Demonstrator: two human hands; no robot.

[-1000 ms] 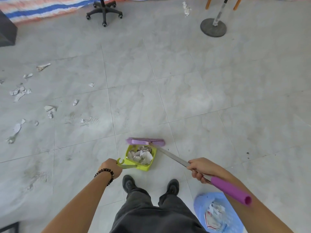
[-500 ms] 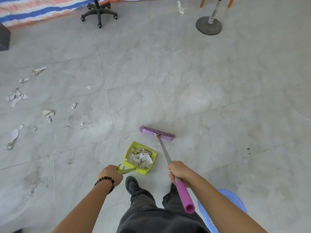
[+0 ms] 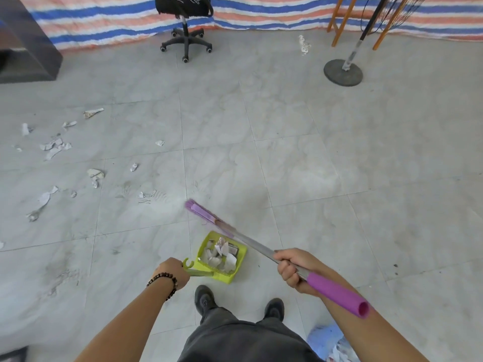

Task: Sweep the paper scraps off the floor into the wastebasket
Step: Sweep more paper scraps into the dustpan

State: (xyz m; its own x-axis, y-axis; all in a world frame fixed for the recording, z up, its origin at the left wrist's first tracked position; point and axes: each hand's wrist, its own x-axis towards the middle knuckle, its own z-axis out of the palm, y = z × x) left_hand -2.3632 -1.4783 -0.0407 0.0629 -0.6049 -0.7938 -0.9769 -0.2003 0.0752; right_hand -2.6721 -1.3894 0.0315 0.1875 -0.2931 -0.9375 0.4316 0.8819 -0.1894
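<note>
My left hand point(image 3: 172, 270) grips the handle of a lime-green dustpan point(image 3: 206, 241) that sits on the floor just ahead of my shoes and holds several crumpled paper scraps. My right hand point(image 3: 292, 267) is closed on the metal shaft of a purple broom point(image 3: 201, 214), whose head is beyond the dustpan, angled up-left. Loose paper scraps point(image 3: 55, 147) lie scattered over the floor tiles at the left. A blue wastebasket point(image 3: 326, 340) with paper inside shows at the bottom right, partly hidden by my right arm.
A black swivel chair point(image 3: 185, 43) stands at the back centre. A stand with a round base point(image 3: 342, 73) and wooden legs point(image 3: 339, 22) are at the back right. A dark cabinet point(image 3: 31, 56) is at the back left. A striped tarp point(image 3: 261, 14) lines the far edge.
The broom head has swung leftward and farther from the dustpan. My right hand moved right, away from my body. The view tilted up, showing the chair and tarp.
</note>
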